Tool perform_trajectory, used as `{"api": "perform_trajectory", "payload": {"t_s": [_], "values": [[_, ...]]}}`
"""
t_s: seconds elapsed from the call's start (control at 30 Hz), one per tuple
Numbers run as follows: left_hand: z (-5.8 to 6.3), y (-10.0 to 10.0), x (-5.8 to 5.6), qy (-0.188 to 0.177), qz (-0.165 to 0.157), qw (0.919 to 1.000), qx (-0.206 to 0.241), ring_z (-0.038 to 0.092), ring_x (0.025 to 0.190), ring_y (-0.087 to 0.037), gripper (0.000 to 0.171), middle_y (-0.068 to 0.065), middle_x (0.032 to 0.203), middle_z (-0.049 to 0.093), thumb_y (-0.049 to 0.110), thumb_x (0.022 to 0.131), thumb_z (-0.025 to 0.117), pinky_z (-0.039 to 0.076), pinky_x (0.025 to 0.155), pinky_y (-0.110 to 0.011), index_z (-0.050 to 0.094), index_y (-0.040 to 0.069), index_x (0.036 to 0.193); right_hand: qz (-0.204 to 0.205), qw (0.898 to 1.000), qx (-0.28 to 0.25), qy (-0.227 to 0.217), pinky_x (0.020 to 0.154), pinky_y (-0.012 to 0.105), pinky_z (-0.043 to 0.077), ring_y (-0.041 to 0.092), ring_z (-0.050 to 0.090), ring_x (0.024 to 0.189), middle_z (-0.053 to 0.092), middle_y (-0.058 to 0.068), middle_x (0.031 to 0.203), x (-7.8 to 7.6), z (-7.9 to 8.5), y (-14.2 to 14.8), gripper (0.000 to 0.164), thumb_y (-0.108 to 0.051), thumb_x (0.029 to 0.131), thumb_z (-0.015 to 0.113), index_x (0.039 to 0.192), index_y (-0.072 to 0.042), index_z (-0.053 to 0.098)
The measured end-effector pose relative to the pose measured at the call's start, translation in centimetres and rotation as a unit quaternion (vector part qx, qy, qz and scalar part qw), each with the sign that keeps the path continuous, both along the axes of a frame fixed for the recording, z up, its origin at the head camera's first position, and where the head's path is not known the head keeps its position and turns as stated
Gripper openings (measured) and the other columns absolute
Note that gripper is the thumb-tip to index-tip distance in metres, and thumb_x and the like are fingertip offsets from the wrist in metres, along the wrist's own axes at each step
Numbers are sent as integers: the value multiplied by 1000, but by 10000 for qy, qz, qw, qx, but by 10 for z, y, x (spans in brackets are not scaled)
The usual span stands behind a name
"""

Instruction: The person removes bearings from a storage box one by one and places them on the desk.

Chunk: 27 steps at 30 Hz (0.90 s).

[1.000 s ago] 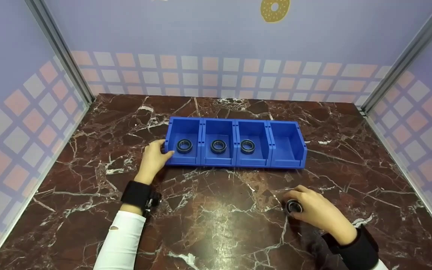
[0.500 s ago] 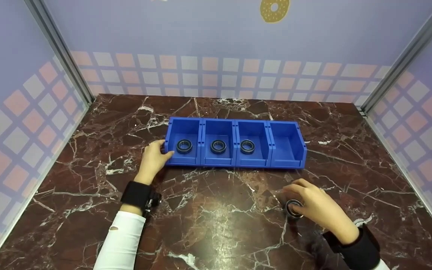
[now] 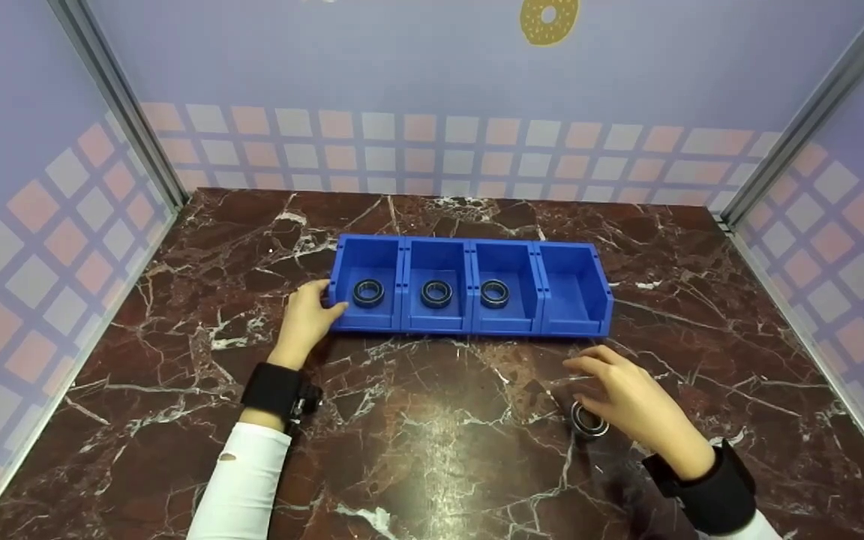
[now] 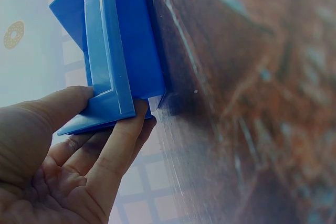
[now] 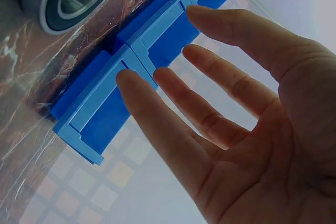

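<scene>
My left hand [image 3: 306, 319] grips the left end wall of a row of joined blue bins [image 3: 503, 325]; in the left wrist view the thumb lies inside the rim and the fingers outside. A bearing [image 3: 589, 420] lies on the table at the right front. Over and just beyond it hovers my right hand [image 3: 631, 397], fingers spread and holding nothing. The right wrist view shows that bearing [image 5: 50, 3] apart from the fingers. Three more bearings sit in the bins: one in the leftmost [image 3: 368, 293], one in the second [image 3: 436, 294], one in the third [image 3: 495, 294]. The rightmost bin holds none.
The table [image 3: 432, 420] has a dark red marbled top with white veins. Tiled-pattern panels [image 3: 462, 150] enclose it at the back and both sides, with metal posts [image 3: 124, 112] at the corners. Both wrists wear black straps [image 3: 273, 390].
My right hand has let go of the bearing, opened its fingers and lifted slightly away from it. The bearing stays on the table. The left hand and the bins have not moved.
</scene>
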<state>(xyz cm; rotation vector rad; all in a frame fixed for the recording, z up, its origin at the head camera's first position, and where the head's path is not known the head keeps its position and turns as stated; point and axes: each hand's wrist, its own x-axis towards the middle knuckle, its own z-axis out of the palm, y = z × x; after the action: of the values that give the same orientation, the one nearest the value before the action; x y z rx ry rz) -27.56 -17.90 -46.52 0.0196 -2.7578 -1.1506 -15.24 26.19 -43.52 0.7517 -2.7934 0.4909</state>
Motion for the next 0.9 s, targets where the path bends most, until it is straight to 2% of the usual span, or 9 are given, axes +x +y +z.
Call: {"api": "perform_trajectory", "payload": {"t_s": [0.3, 0.53, 0.8, 0.9], "values": [[-1, -1, 0, -13, -2, 10000, 3, 63, 126, -46, 50, -33, 134, 64, 9, 93, 71, 51, 108, -55, 58, -12, 136, -12, 9997, -44, 220, 87, 45, 59, 25, 71, 104, 68, 10, 119, -7, 4, -2, 45, -2, 80, 83, 123, -6, 72], [0, 0, 0, 0, -22, 10000, -3, 63, 125, -46, 50, -34, 134, 63, 9, 93, 71, 51, 107, -55, 57, -13, 137, -74, 9995, -137, 276, 81, 41, 60, 24, 71, 101, 67, 11, 122, -12, 9, -3, 47, 1, 79, 82, 124, -5, 71], [0, 0, 0, -52, -7, 10000, -43, 62, 127, -47, 52, -34, 136, 61, 10, 94, 70, 51, 109, -55, 55, -13, 138, -133, 9984, -280, 472, 87, 46, 59, 32, 69, 111, 67, 15, 125, -18, 13, -3, 47, -2, 81, 83, 126, -3, 70], [1, 0, 0, -55, 1, 10000, -34, 62, 128, -46, 52, -33, 136, 62, 10, 94, 71, 50, 109, -54, 56, -13, 138, -144, 9978, -342, 553, 84, 45, 58, 31, 69, 107, 67, 17, 126, -21, 14, -4, 47, -1, 81, 83, 127, -3, 70]]}}
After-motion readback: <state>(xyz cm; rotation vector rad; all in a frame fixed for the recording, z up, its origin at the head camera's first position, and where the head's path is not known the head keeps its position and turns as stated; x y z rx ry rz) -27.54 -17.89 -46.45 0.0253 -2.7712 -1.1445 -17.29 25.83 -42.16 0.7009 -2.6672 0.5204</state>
